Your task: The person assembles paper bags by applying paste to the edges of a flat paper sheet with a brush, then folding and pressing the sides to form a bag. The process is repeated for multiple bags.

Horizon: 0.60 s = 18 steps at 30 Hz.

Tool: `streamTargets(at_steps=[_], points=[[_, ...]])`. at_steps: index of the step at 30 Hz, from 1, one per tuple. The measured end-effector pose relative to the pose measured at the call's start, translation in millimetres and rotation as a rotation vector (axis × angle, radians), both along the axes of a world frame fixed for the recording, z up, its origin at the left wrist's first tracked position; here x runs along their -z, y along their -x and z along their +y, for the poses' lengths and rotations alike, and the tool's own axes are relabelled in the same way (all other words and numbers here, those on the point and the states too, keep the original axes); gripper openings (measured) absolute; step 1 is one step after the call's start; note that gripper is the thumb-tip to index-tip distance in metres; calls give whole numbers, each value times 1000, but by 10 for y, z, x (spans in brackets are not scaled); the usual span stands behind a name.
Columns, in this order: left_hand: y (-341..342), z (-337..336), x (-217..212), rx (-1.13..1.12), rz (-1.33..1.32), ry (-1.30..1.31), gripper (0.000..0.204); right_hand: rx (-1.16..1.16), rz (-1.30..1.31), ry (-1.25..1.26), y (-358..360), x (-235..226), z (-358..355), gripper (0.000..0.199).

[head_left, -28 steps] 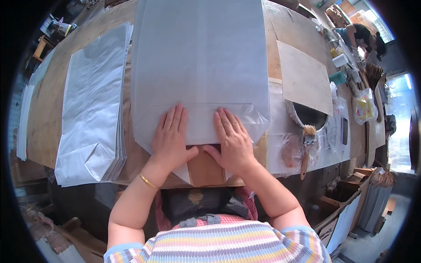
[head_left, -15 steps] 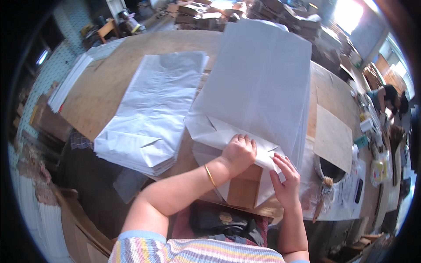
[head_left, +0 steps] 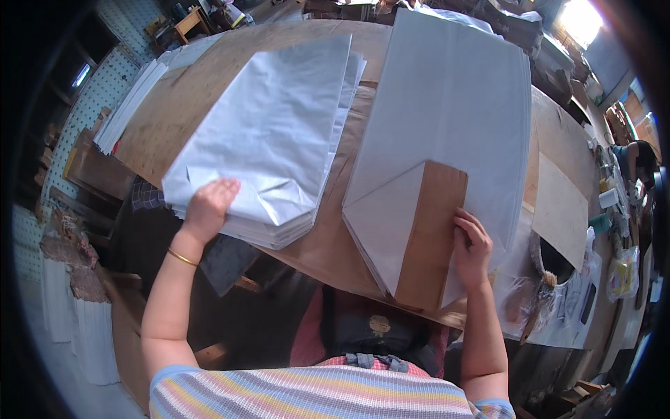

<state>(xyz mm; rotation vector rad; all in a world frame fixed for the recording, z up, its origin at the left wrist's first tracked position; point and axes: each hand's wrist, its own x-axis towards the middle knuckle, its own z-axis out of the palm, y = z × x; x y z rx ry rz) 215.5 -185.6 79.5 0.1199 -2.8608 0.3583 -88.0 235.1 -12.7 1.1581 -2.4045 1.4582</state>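
Observation:
My left hand (head_left: 209,206) lies flat on the near corner of a stack of folded white paper sheets (head_left: 272,133) at the left of the wooden table (head_left: 209,70). It holds nothing. My right hand (head_left: 471,248) rests with fingers spread on the right edge of a brown cardboard board (head_left: 436,230). The board lies on a pile of large white paper sheets (head_left: 453,98) in front of me. A white flap (head_left: 384,223) is folded into a point over the board's left side.
A brown card sheet (head_left: 558,202) lies to the right, with a dark bowl (head_left: 551,258) and a brush (head_left: 541,307) near it. Another white paper stack (head_left: 132,105) sits at the far left edge. Another person (head_left: 631,160) is at the far right.
My left hand has moved from the centre pile to the left stack, carrying a folded white sheet onto it. My right hand stayed by the board. The view has swung left.

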Motion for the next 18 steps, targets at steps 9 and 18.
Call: streamTargets(at_steps=[9, 18], points=[[-83, 107, 151, 1, -64, -112, 41, 16, -24, -25, 8, -10, 35, 19], [839, 1324, -406, -36, -314, -480, 72, 114, 22, -257, 269, -307, 490, 49]])
